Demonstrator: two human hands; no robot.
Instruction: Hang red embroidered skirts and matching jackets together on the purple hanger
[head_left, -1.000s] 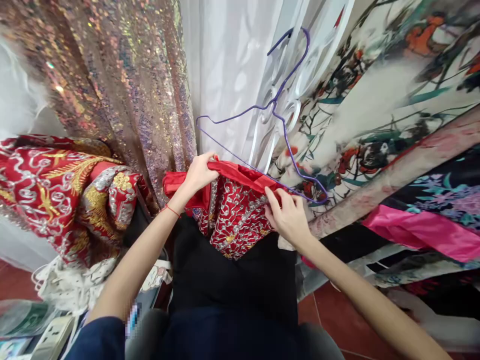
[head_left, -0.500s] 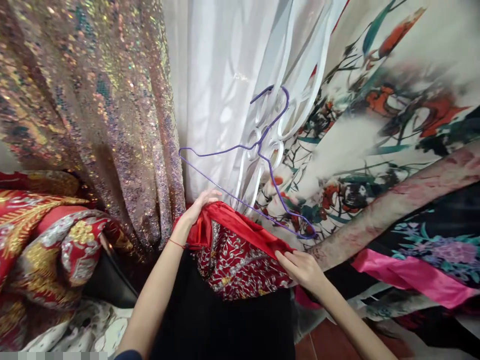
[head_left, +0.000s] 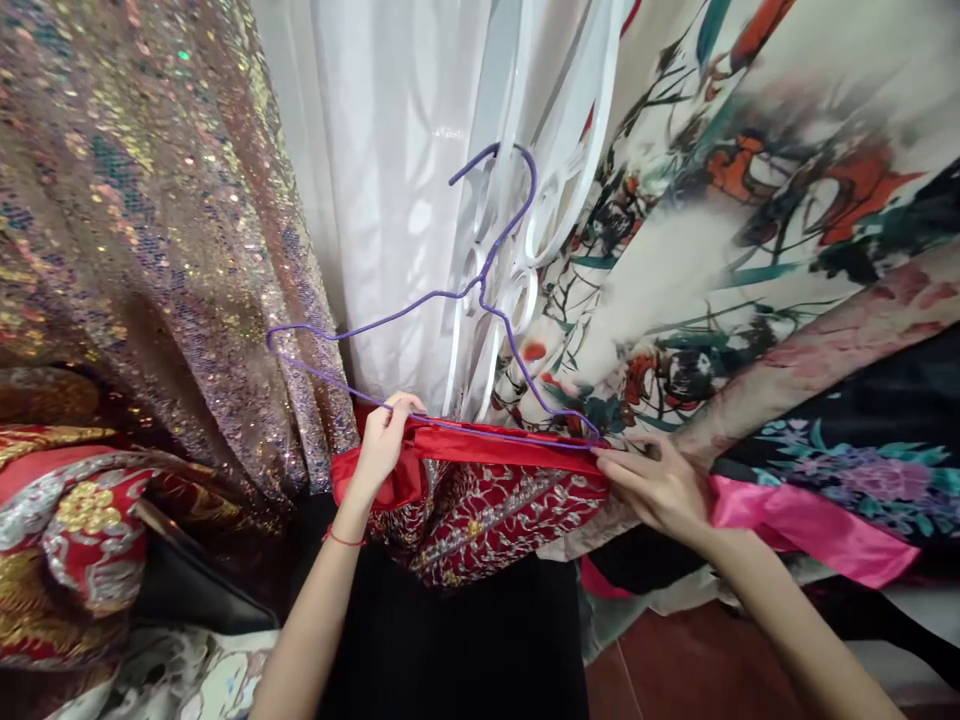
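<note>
One red embroidered garment [head_left: 517, 500], centre and near, gathered above black fabric [head_left: 465, 660], with a smooth red band [head_left: 495, 452] along its far edge. At that edge, a purple hanger [head_left: 481, 284], with its lower bar [head_left: 465, 430] running along the band and its left corner out beyond the cloth, in front of the sequined fabric [head_left: 165, 230]. Hook pointing to the far side, close to a white openwork panel [head_left: 517, 90]; impossible to tell from here about any support for it.

Left hand [head_left: 384, 445] closed on band and bar together, over the bunched left part of the cloth. Right hand [head_left: 664, 490] pinching the band's right end between thumb and fingers, just beside the hanger's right corner.

In hand, by the look of it: holding the band taut and lining it up with the bar. For any further move, likely a need for even tension, a firm left hold and care at the loose folds on the left.

To the right, floral cloth [head_left: 652, 290] and pink satin [head_left: 817, 530]; to the left and near, red-and-gold cloth [head_left: 90, 510].
</note>
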